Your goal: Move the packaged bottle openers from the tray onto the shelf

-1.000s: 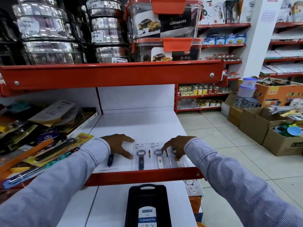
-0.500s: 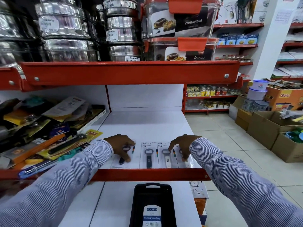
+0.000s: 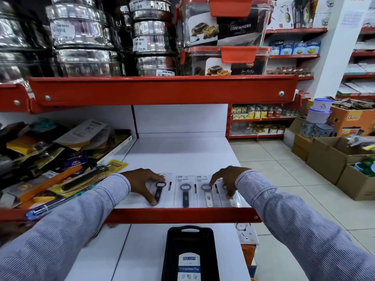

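— White shelf (image 3: 182, 155) — what lay on it?
— Four packaged bottle openers (image 3: 185, 191) along its front edge; the black tray (image 3: 172, 250) sat below.
— The hands?
— Left hand (image 3: 142, 184) and right hand (image 3: 225, 181) rested on the outer packs — fingers spread, gripping nothing.

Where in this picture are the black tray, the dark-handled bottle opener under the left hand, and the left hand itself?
black tray (image 3: 172, 258): head view, bare left side of the tray.
dark-handled bottle opener (image 3: 158, 193): head view, its handle.
left hand (image 3: 142, 180): head view, back of the hand.
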A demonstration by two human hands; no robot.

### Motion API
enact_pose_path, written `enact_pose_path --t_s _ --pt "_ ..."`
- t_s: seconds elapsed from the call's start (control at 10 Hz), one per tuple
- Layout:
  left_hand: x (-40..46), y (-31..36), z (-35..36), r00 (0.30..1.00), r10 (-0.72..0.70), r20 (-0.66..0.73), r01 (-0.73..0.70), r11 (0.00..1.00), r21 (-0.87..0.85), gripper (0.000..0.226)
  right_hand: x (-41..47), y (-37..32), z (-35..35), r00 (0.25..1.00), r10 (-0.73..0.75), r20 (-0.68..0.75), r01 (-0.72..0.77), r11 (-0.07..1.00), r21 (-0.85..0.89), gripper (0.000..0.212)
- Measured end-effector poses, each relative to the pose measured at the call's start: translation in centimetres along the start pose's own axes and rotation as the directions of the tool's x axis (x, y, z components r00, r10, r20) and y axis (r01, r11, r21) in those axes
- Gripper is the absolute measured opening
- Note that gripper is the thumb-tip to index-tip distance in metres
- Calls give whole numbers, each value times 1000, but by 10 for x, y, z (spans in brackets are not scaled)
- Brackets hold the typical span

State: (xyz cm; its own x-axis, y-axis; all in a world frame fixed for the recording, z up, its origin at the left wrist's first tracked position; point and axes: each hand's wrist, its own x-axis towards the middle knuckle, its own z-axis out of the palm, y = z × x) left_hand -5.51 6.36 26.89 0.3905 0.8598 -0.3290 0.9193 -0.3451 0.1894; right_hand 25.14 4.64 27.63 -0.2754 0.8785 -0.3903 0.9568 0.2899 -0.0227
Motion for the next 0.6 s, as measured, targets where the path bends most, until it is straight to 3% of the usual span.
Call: enact_pose_path --t_s 0.5,0.6 --pt "-6 20 5 1000 -10 16 9 997 78 94 -2 -5 -2 1000 12 18 -11 999 -41 72" --pt "-14 25 6 995 -10 -96 15 999 52 99 -4 -8 5 998 39 -58 -41 998 -37 72"
